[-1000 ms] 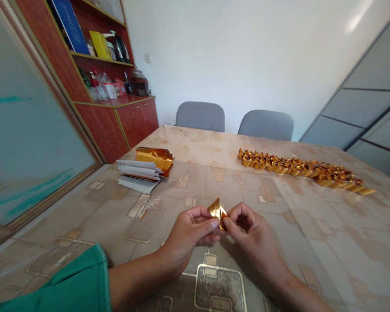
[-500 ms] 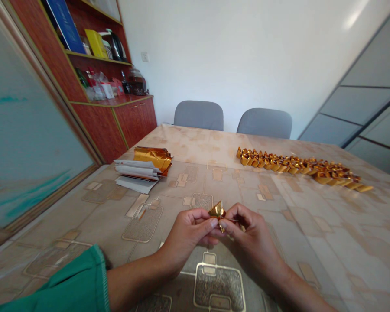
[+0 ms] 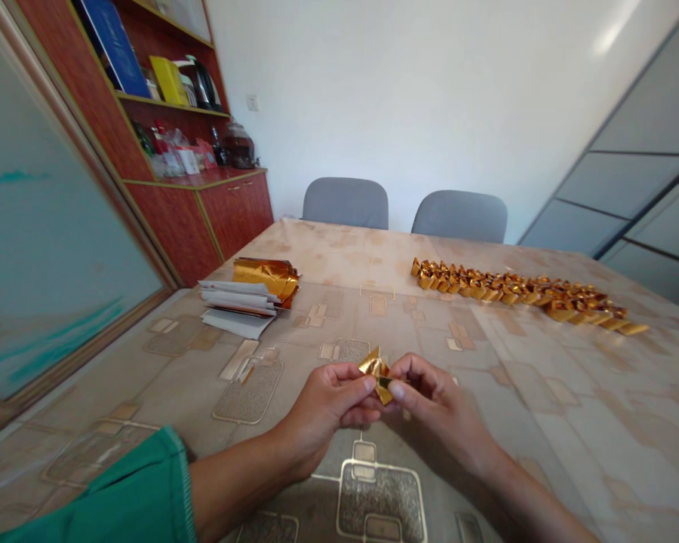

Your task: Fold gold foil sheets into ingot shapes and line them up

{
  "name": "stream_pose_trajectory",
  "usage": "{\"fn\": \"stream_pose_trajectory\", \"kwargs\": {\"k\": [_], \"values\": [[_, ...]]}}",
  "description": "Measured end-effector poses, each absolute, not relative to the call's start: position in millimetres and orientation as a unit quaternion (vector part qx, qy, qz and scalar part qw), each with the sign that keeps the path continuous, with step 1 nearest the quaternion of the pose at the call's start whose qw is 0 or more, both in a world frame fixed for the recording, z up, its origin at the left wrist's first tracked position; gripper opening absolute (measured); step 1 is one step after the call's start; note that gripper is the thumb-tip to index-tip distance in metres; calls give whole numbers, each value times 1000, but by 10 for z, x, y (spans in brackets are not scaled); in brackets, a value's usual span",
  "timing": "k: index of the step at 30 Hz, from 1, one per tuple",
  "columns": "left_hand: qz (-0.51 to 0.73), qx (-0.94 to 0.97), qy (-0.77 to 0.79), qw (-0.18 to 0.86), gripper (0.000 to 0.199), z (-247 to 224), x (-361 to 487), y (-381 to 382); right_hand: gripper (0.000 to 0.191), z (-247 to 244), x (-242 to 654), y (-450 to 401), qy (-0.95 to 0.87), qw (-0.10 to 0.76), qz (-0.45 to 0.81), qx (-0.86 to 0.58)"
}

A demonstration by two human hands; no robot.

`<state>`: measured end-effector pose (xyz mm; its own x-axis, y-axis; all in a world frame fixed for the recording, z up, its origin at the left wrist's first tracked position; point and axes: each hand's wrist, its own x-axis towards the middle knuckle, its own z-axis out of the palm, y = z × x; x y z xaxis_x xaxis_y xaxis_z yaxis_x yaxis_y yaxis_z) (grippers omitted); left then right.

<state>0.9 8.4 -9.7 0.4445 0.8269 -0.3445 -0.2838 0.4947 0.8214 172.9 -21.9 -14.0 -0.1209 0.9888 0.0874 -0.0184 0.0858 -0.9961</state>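
Centrally, in the lower half of the head view, a person's two bare hands are working a small gold foil piece [image 3: 375,367] above a patterned table covering [image 3: 164,381]. The left hand [image 3: 322,411] is pinching its left side between thumb and fingers, while the right hand [image 3: 438,403] is gripping its right side, thumb in front and index finger curling behind. A pointed tip is rising above the fingers. A green sleeve [image 3: 113,494] is covering part of the left arm at the lower left of the frame. Left of center, a stack of gold and white sheets [image 3: 249,294] is lying on the table. Right of center, rows of folded gold pieces [image 3: 514,289] are stretching toward the right edge. Two gray chairs [image 3: 345,204] are standing along the far side, and a reddish-brown cabinet [image 3: 204,211] is occupying the upper left.
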Motion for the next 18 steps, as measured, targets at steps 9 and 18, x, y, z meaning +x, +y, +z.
{"fn": "stream_pose_trajectory", "kwargs": {"k": [9,18], "values": [[377,376,387,753,33,-99,12,49,33,-52,1666,-224,-524,500,498,-478],[384,392,388,741,29,-103,18,75,38,-64,1708,-202,-519,483,516,-480]]}}
